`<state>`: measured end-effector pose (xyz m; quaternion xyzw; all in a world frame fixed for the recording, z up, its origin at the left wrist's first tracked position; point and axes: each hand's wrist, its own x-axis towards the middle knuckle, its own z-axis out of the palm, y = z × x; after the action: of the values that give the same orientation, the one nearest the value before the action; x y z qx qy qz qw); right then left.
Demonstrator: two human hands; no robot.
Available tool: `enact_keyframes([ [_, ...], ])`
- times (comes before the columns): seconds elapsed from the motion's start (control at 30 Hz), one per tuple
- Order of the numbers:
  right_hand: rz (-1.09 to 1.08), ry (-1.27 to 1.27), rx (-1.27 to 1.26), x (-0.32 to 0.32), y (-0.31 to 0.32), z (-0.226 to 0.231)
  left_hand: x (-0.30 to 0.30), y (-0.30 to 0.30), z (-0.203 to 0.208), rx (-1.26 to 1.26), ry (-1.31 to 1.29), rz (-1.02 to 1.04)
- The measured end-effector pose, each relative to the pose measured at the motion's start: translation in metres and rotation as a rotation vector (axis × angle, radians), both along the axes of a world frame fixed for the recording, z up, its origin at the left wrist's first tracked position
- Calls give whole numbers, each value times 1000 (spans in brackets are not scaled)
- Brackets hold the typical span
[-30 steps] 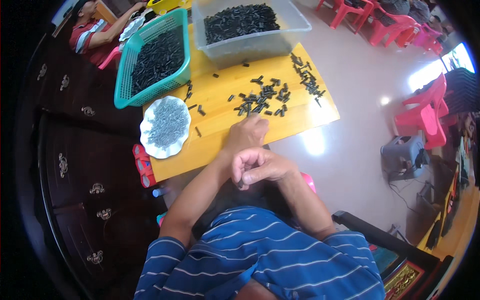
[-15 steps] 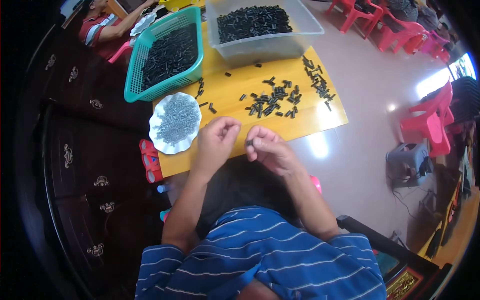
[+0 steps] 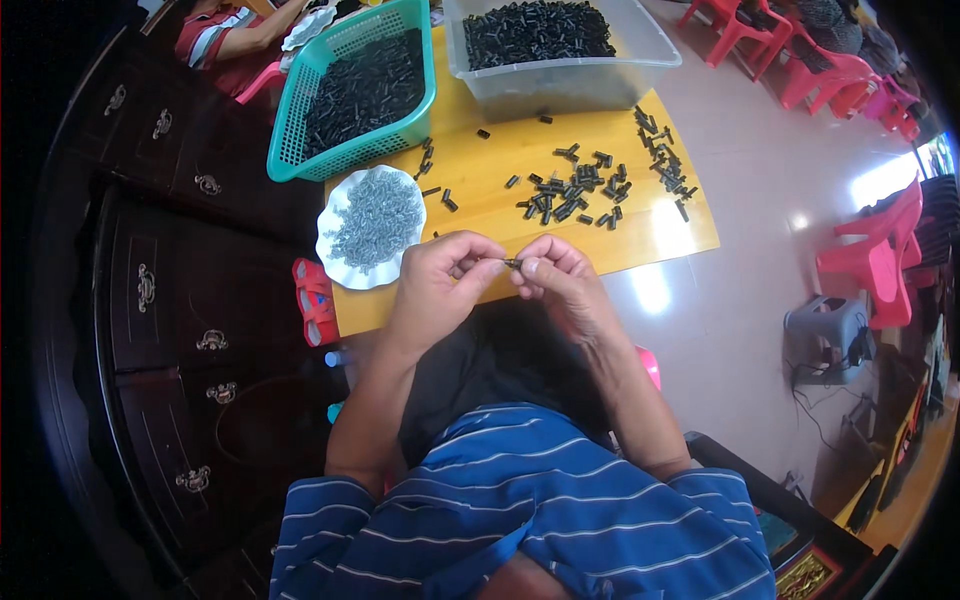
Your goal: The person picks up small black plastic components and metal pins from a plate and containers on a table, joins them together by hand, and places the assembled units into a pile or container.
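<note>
Near the table's front edge my two hands meet at the fingertips. My right hand [image 3: 565,285] pinches a small black tubular piece [image 3: 513,263]. My left hand [image 3: 445,280] is closed in a pinch against that piece's left end; whatever it grips is too small to make out. Left of my hands lies a white wavy-rimmed plate [image 3: 347,278] heaped with small silvery metal pieces [image 3: 375,220]. Beyond my right hand, a loose pile of similar black pieces [image 3: 570,195] is scattered on the yellow table [image 3: 480,170].
A teal mesh basket [image 3: 360,158] and a translucent plastic bin [image 3: 570,90], both full of black pieces, stand at the back. More black pieces [image 3: 665,165] line the right edge. Dark drawers [image 3: 150,290] stand left; another person's arm [image 3: 260,38] shows far left.
My hands have come together, and the black piece in my right hand now meets my left fingertips. The whole view has shifted a little, so the table appears further right and higher.
</note>
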<state>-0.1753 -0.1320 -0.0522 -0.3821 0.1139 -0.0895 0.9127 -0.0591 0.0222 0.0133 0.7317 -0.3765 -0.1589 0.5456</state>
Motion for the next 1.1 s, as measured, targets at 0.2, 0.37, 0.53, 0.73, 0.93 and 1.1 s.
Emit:
enact_keyframes([
  [0.2,-43,-17,-110,1,2,-2,3,0,-1,70,76,-37],
  [0.37,-72,-13,-205,2,6,0,5,-3,-2,109,275,-57],
  [0.53,-103,-12,-207,3,9,-4,11,-4,-8,52,412,-86],
  [0.73,82,14,-52,1,9,-4,11,-6,6,140,121,-146],
  [0.93,85,22,170,0,6,3,-1,-10,22,170,-346,-138],
  [1.1,140,-10,160,4,5,-6,-1,-15,11,195,-524,-182],
])
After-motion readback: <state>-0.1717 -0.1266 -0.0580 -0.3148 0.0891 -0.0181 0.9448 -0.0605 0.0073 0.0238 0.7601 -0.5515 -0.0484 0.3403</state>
